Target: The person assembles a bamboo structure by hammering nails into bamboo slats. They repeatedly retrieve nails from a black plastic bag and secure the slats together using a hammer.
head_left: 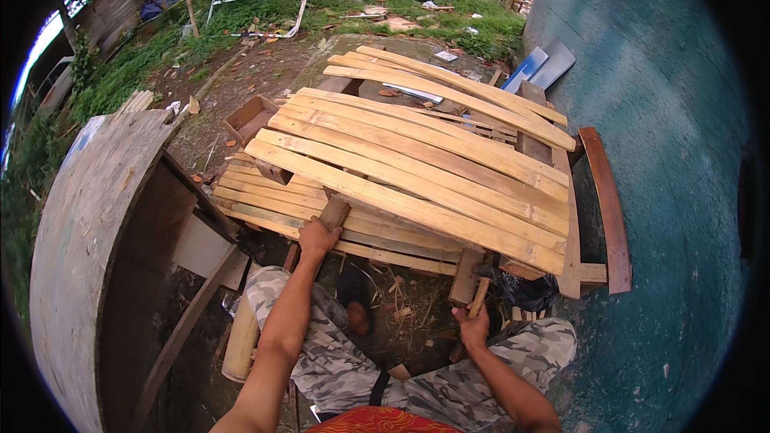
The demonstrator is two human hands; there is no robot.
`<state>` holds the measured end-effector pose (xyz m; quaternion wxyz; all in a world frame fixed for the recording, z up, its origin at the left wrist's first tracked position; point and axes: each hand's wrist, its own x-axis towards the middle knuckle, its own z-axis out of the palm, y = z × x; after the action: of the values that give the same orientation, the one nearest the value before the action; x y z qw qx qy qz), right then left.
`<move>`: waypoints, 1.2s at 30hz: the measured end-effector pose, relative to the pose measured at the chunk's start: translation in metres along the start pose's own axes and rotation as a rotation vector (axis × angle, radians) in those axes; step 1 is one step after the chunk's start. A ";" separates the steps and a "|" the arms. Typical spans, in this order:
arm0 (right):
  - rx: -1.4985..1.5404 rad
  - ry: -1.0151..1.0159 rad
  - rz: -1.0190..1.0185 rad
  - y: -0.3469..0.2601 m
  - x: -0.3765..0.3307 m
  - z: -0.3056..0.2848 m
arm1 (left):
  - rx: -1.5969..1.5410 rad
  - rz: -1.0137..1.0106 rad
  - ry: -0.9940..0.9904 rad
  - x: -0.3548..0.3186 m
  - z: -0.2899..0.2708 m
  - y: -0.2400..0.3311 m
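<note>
Gripping block point(333, 212) (hammer point(479, 298) right)

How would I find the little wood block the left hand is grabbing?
Start at the big stack of pale slats in the middle. Go to its near-left edge, where the left hand grips the short wood block. It is stubby, dark brown and pokes up at a slant, while its neighbours are long, light and flat.

Pale tan slats point(417, 168); grey camo trousers point(337, 353); teal wall point(658, 152).

No packages, labels, signs or screens show anywhere among the wood and grass.
</note>
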<state>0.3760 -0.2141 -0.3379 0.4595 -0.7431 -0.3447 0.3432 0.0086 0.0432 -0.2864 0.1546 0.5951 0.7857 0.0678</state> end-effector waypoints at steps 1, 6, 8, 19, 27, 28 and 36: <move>-0.016 -0.004 0.006 -0.001 0.000 0.000 | 0.003 0.018 0.005 -0.001 0.000 0.001; -0.267 0.071 -0.044 -0.009 0.006 -0.001 | 0.009 0.028 0.013 -0.024 0.003 0.006; -0.319 0.114 -0.102 -0.014 0.019 -0.003 | -0.004 0.013 0.002 -0.042 0.008 0.009; -0.562 0.213 -0.331 -0.014 0.092 -0.027 | 0.014 0.041 -0.008 -0.092 0.015 0.027; -0.598 0.227 -0.244 -0.022 0.078 -0.029 | 0.159 0.080 -0.165 -0.108 0.004 0.031; -0.578 0.217 -0.243 -0.026 0.072 -0.032 | 0.163 0.114 -0.101 -0.113 0.003 0.034; -0.281 0.377 -0.321 -0.057 0.031 -0.084 | -0.349 0.616 0.041 -0.182 0.014 0.117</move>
<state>0.4506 -0.2066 -0.2629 0.4563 -0.7863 -0.4106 0.0707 0.1640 -0.0986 -0.2359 0.2106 0.7672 0.5489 0.2565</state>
